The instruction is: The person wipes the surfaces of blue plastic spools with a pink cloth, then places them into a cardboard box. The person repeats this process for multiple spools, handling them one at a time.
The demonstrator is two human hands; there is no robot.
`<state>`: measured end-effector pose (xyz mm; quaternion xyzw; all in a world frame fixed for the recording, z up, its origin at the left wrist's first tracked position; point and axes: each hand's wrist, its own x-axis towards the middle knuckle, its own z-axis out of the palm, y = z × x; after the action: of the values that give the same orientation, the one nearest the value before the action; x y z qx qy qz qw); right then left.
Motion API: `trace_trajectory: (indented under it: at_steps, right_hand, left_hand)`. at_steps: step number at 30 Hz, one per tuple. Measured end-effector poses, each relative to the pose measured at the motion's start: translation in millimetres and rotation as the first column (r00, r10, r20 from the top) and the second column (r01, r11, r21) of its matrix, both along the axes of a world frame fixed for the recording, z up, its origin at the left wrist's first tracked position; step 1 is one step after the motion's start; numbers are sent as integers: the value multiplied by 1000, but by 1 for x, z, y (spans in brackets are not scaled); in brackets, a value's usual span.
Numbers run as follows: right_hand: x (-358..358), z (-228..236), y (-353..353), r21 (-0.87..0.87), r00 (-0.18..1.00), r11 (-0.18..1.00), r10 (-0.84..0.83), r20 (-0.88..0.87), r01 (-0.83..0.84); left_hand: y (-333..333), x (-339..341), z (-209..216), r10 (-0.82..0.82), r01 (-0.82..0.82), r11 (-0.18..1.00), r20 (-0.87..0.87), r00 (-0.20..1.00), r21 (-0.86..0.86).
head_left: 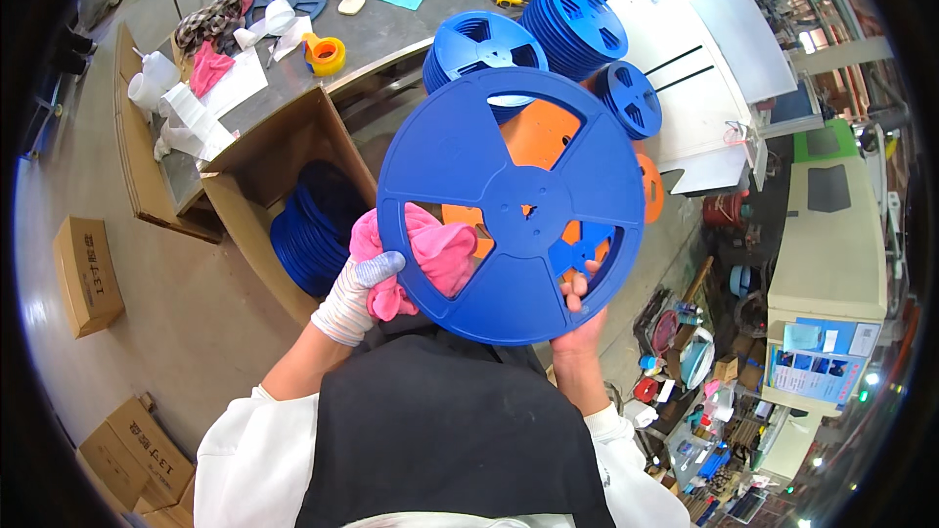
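A large blue reel hangs in front of the person's apron, held up between two hands with its flat face toward the camera. The left hand, in a pale glove, is clamped on the rim at the left, thumb lying over the face, with a bunched pink cloth caught in the same hold and showing through a window of the reel. The bare right hand grips the lower right rim, fingertips visible in another window; how firmly it presses, I cannot tell. The folds of cloth could let the left side slip if the thumb eases, and the reel would then swing about the right hand. Loose cloth could also snag on a window edge. Just beyond the left hand stands a carton with dark blue reels inside; a reel lowered at a slant could knock its wall or scuff the others. Farther off, blue reels stand in a near stack, a taller stack and a smaller stack; an orange panel shows behind the held reel. A wide swing forward could bump these stacks. The grey table carries yellow tape and crumpled white paper.
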<state>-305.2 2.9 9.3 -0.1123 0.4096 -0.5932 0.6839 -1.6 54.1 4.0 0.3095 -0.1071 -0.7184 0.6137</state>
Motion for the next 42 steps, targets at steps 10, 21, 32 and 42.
trace_trajectory:
  at_steps: [10, 21, 32, 42]
  right_hand:
    - [8, 85, -38, -306, -18, 540, -513, -858, -784]
    - [28, 73, -66, 4, -66, 96, -649, -758, -995]
    - [-162, 7, -64, -188, 470, 865, -422, -776, 466]
    - [24, 50, -2, -54, 772, 788, 612, 171, -613]
  left_hand:
    - [24, -6, 20, -4, -5, 993, 78, 997, 121]
    - [35, -2, 9, -101, 101, 987, -6, 995, 124]
    - [23, -6, -3, -52, 61, 990, -78, 996, 126]
    - [-21, -20, 6, -244, 243, 969, 53, 968, 36]
